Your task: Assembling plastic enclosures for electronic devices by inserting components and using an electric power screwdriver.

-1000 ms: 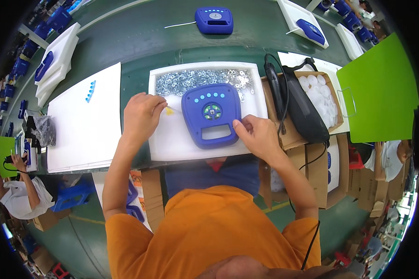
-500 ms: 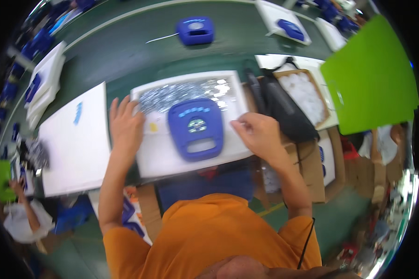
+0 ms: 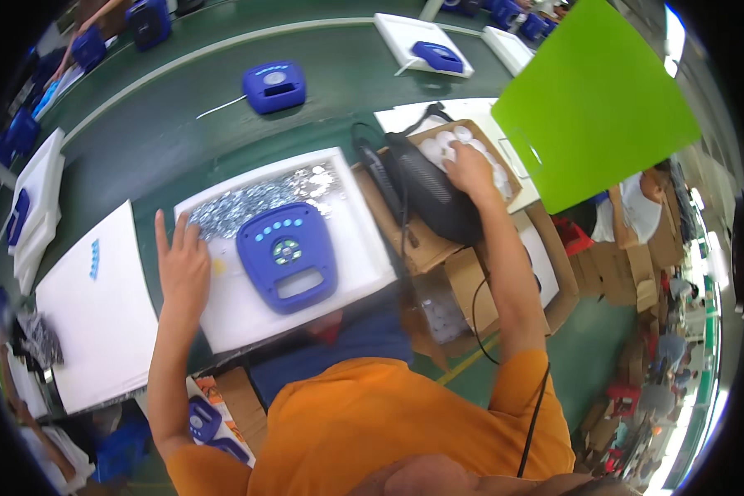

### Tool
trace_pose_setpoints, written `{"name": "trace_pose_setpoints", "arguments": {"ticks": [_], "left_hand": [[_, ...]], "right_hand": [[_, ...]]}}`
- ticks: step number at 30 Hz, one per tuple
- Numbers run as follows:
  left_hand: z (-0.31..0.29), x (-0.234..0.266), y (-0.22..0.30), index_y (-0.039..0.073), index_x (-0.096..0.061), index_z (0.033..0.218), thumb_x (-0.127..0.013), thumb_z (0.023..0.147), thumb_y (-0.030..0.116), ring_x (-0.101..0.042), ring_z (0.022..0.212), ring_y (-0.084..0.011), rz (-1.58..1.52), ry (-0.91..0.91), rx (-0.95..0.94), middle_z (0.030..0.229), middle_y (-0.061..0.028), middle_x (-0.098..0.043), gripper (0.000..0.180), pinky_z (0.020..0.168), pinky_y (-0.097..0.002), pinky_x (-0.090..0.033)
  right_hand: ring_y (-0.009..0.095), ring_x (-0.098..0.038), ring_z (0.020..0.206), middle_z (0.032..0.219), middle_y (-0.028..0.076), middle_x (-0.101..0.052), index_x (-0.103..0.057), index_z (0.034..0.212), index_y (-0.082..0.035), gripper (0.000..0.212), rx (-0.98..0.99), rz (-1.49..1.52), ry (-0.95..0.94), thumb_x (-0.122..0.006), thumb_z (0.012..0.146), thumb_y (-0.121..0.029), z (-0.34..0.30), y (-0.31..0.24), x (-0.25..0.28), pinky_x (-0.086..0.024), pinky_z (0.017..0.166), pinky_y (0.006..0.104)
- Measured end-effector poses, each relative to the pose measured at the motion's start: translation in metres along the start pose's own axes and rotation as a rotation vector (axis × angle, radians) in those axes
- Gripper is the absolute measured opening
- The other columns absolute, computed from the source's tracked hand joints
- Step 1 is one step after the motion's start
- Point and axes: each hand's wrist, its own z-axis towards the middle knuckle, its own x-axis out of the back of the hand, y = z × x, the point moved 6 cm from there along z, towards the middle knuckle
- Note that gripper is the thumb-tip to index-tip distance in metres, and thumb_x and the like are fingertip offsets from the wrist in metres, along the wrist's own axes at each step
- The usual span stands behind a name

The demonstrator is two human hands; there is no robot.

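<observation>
A blue flat housing (image 3: 298,277) with a handle slot, a round centre opening and a row of light-blue dots lies on a white foam tray (image 3: 364,273). Many small silvery metal pieces (image 3: 252,205) fill the tray's far side. My left hand (image 3: 183,264) is open, fingers spread, at the tray's left edge, holding nothing visible. My right hand (image 3: 469,169) is over a cardboard box (image 3: 511,198) of white round pieces (image 3: 463,134). Its bent fingertips are among these pieces and partly hidden, so whether they grip one cannot be told.
A black pouch (image 3: 438,194) with a cable lies between tray and box. A green panel (image 3: 595,107) stands at the right, a white board (image 3: 99,314) at the left. Another blue housing (image 3: 274,87) sits on the green surface beyond. Open cartons (image 3: 475,289) stand below right.
My right hand has moved from the tray's right edge, away and to the right, into the box of white pieces. My left hand stays by the tray's left edge. The view has shifted.
</observation>
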Motion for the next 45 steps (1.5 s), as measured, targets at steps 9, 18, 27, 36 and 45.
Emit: {"name": "trace_pose_setpoints", "arguments": {"ticks": [9, 18, 27, 36, 45], "left_hand": [[0.009, 0.025, -0.015, 0.006, -0.074, 0.102, -0.078, 0.097, 0.003, -0.070, 0.141, -0.0330, -0.465, 0.208, 0.128, 0.126, -0.0100, -0.078, 0.008, 0.138, -0.0656, -0.030], [0.043, 0.037, -0.010, 0.005, -0.075, 0.106, -0.077, 0.102, 0.007, -0.078, 0.124, -0.0345, -0.940, 0.388, 0.206, 0.116, -0.0098, -0.083, 0.005, 0.130, -0.0594, -0.044], [0.035, 0.013, -0.005, 0.003, -0.076, 0.105, -0.077, 0.102, 0.006, -0.080, 0.114, -0.0310, -1.271, 0.384, 0.333, 0.116, -0.0102, -0.085, 0.005, 0.125, -0.0547, -0.050], [0.031, 0.018, 0.023, 0.006, -0.075, 0.107, -0.080, 0.099, 0.004, -0.078, 0.116, -0.0349, -1.153, 0.291, 0.070, 0.122, -0.0105, -0.084, 0.009, 0.127, -0.0565, -0.049], [0.029, 0.020, 0.039, 0.006, -0.076, 0.108, -0.081, 0.095, -0.001, -0.077, 0.126, -0.0337, -1.077, 0.244, -0.084, 0.126, -0.0111, -0.082, 0.016, 0.128, -0.0601, -0.048]], "right_hand": [[0.041, -0.079, 0.113, 0.117, 0.018, -0.084, -0.086, 0.119, -0.014, 0.022, 0.005, 0.017, -0.019, -0.082, 0.100, -0.025, -0.006, 0.005, 0.013, -0.062, 0.096, 0.0541], [0.045, -0.080, 0.097, 0.105, 0.021, -0.084, -0.088, 0.109, -0.010, 0.019, 0.065, 0.165, 0.210, -0.079, 0.104, -0.025, -0.005, 0.008, 0.029, -0.062, 0.087, 0.0530], [0.010, -0.068, 0.088, 0.098, 0.001, -0.076, -0.081, 0.114, -0.003, 0.016, 0.201, 0.836, 0.095, -0.080, 0.110, -0.018, -0.066, -0.132, 0.076, -0.054, 0.077, 0.0296], [0.019, -0.070, 0.077, 0.087, 0.007, -0.070, -0.081, 0.100, -0.002, 0.012, 0.413, 0.990, -0.329, -0.084, 0.098, -0.014, -0.128, -0.278, 0.036, -0.055, 0.069, 0.0346], [0.027, -0.072, 0.075, 0.086, 0.009, -0.071, -0.079, 0.102, -0.004, 0.016, 0.468, 0.833, -0.219, -0.087, 0.094, -0.015, -0.127, -0.285, 0.035, -0.056, 0.069, 0.0406]]}}
